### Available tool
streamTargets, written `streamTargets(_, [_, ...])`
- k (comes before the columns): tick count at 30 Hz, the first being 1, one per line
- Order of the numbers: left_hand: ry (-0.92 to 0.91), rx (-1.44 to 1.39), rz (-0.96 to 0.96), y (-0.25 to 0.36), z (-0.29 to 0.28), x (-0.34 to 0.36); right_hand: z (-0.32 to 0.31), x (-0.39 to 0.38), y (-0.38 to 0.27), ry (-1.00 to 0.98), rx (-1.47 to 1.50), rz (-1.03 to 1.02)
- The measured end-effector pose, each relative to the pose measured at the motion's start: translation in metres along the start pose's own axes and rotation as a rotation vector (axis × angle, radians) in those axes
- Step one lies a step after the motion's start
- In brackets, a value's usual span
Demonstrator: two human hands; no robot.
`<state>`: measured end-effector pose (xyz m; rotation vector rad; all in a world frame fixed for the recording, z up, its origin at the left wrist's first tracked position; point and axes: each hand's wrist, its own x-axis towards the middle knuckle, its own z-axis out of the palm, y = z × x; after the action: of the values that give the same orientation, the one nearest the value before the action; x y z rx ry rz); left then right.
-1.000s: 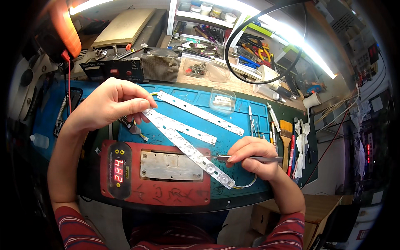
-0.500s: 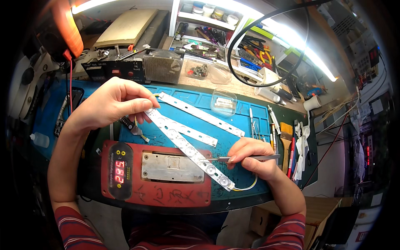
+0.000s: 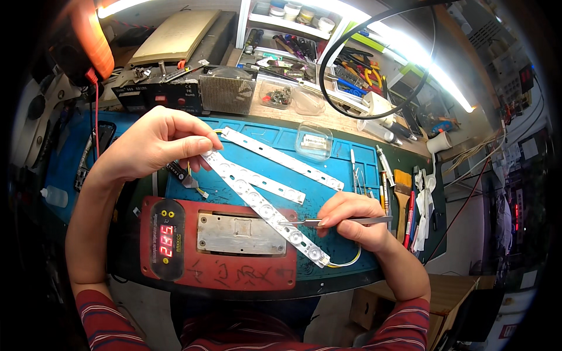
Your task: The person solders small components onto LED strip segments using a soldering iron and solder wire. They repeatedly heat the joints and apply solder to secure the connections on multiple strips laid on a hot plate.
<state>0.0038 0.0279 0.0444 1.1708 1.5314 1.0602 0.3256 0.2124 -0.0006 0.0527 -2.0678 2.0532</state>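
My left hand pinches the upper end of a white LED strip dotted with round clear lenses. The strip slants down to the right, over the edge of a red heating plate with a lit red display. Tweezers lie in the closed fingers of my right hand, their tips at the strip's surface between two lenses. A yellow and white wire leads from the strip's lower end. Behind it, a second LED strip and a third LED strip rest on the blue mat.
The blue mat carries a clear box with a blade inside. A brush, pens and other tools lie along its right side. At the back stand a finned metal block and tool trays. A black cable loops overhead.
Almost nothing differs. The view has shifted very slightly, while both hands, the strip and the tweezers keep their places.
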Motion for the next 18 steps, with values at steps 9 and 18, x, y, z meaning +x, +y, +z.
streamTargets(9, [-0.003, 0.006, 0.008, -0.0004, -0.0005, -0.0002, 0.0002, 0.0009, -0.0007, -0.008, -0.004, -0.006])
streamTargets(18, [-0.003, 0.01, -0.004, 0.0003, -0.0002, 0.0002, -0.0003, 0.0001, 0.0001, -0.006, -0.007, -0.011])
